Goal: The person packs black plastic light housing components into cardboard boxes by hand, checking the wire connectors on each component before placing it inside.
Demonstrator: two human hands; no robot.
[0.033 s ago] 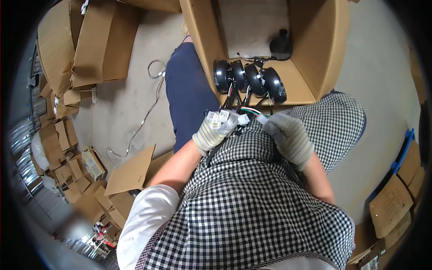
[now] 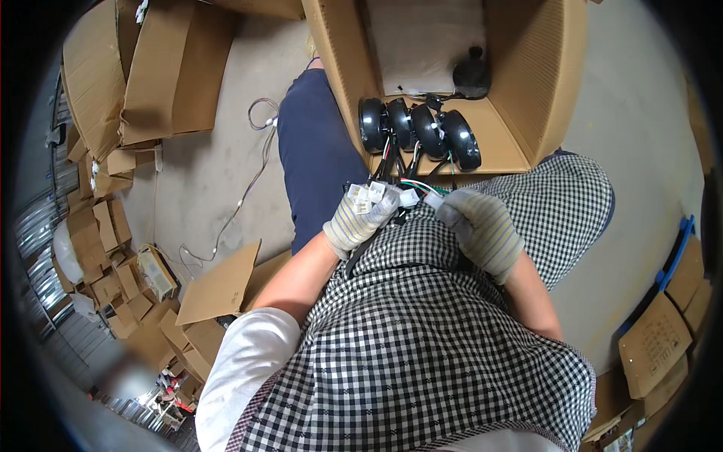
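My left hand [image 2: 352,226], in a striped knit glove, is closed around several white plug connectors [image 2: 361,197] with wires behind them. My right hand [image 2: 483,233], gloved alike, pinches another white connector [image 2: 434,200] on red, green, white and black wires. This connector is close to a white one [image 2: 408,197] at my left fingertips; whether they touch I cannot tell. The wires lead toward several round, glossy black units [image 2: 462,142] lined up at the near edge of an open cardboard box [image 2: 559,87]. Some wire ends are hidden by my gloves.
Deeper in the box lies another round black piece [image 2: 471,79]. A thin cable [image 2: 239,202] trails over the floor at left. Open cartons [image 2: 167,71] stand at far left, with a heap of cardboard [image 2: 105,226] below them. More cardboard [image 2: 654,343] leans at right.
My right hand and its connector have shifted very slightly left, toward my left hand. Both hands keep their grip.
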